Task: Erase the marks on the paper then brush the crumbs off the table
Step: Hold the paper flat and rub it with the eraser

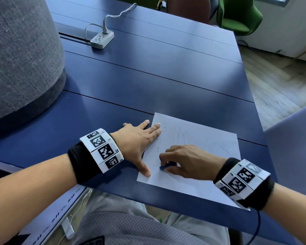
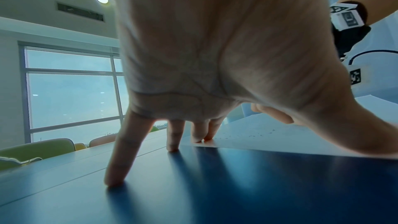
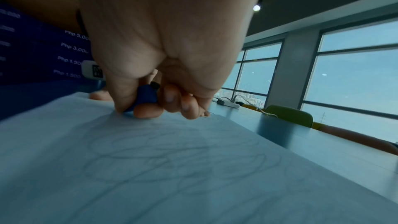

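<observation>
A white sheet of paper [image 1: 198,156] with faint pencil scribbles lies near the front edge of the blue table [image 1: 148,76]. My left hand [image 1: 140,140] lies flat with spread fingers, pressing the paper's left edge; thumb and two fingertips are on the sheet, the others on the table. My right hand [image 1: 182,161] pinches a small blue eraser [image 1: 164,166] against the paper's lower left part. In the right wrist view the eraser [image 3: 146,96] sits between thumb and fingers, touching the paper [image 3: 172,168]. Dark eraser crumbs [image 1: 160,138] dot the sheet beside my left fingers; the crumbs [image 2: 247,135] also show in the left wrist view.
A white power strip [image 1: 102,39] with its cable lies at the back left of the table. A large grey felt-covered column [image 1: 21,55] stands at the left. Green chairs [image 1: 237,16] stand beyond the far edge; the table's right edge drops to the wood floor.
</observation>
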Tool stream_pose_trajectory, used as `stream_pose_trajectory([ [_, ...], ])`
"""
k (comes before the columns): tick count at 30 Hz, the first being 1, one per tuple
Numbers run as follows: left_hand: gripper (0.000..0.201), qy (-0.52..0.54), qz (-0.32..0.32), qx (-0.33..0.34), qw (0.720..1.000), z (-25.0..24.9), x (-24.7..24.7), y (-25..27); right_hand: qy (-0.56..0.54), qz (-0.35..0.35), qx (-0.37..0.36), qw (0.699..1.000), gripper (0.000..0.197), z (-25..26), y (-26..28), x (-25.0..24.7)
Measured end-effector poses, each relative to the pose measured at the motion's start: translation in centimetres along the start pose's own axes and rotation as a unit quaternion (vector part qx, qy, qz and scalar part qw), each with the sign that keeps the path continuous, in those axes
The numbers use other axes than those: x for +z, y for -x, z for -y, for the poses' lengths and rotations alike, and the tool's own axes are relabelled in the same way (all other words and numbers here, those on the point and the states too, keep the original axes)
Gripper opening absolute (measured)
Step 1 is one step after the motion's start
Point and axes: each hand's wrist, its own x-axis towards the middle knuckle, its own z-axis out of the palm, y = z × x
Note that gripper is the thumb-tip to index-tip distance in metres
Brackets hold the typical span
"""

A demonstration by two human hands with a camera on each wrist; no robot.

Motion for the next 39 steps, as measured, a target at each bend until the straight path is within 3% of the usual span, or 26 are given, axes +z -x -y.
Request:
stream_pose_trajectory([
  [7, 0.14, 0.009, 0.0, -0.002, 1.0, 0.0, 0.1, 0.1, -0.008, 0.039, -0.018, 0.999, 0.007, 0.8, 0.8, 0.3],
  [12, 0.139, 0.009, -0.002, -0.001, 1.0, 0.1, 0.0, 0.1, 0.023, -0.028, 0.03, 0.999, 0.013, -0.1, 0.6, 0.1],
  [15, 0.14, 0.005, -0.002, -0.001, 1.0, 0.0, 0.0, 0.1, 0.015, -0.01, -0.004, 1.0, 0.015, 0.9, 1.2, 1.2],
  [19, 0.139, 0.003, 0.0, 0.0, 1.0, 0.0, 0.0, 0.1, 0.019, -0.028, 0.052, 0.998, 0.016, -0.3, 1.0, 0.3],
  [24, 0.139, -0.001, 0.003, 0.0, 1.0, -0.1, -0.1, 0.2, 0.011, 0.0, 0.011, 1.0, 0.016, 0.6, 1.2, 1.0],
  [28, 0.138, -0.004, 0.001, 0.002, 1.0, 0.0, -0.1, 0.2, 0.017, -0.034, 0.07, 0.997, 0.013, -1.0, 0.1, -0.1],
  [33, 0.138, -0.002, 0.004, 0.003, 1.0, 0.0, -0.1, 0.2, -0.003, -0.001, 0.058, 0.998, 0.012, -0.5, 0.0, 0.0],
  [39, 0.138, 0.008, 0.003, 0.004, 1.0, 0.1, -0.1, 0.3, -0.024, -0.081, 0.147, 0.986, 0.015, -5.0, -3.9, -2.6],
])
